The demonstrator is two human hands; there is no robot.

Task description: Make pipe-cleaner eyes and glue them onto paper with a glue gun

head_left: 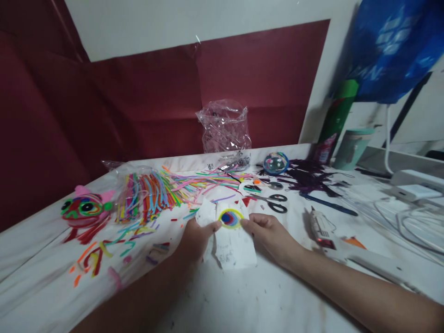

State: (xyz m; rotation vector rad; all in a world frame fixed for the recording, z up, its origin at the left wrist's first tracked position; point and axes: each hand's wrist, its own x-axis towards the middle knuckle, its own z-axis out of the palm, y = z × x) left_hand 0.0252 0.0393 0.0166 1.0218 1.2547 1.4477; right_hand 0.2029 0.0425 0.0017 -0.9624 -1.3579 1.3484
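Observation:
A coiled pipe-cleaner disc (231,218), blue at its core with red, pale and yellow rings around it, is held between my two hands. My left hand (197,235) pinches its left edge, thumb on top. At the right edge, the thumb and fingers of my right hand (270,233) close on it. Directly beneath lies a smudged, torn-edged white paper (236,252). Black-handled scissors (274,202) rest just beyond my right hand. The undersides of my fingers are hidden.
Colourful pipe cleaners (145,194) and cut scraps (97,259) spread over the left side. A pink-eared pipe-cleaner figure (86,210) stands there. At right are a glue gun (322,231), white cables (409,217), a clear ball (275,163) and dark purple strips (305,173).

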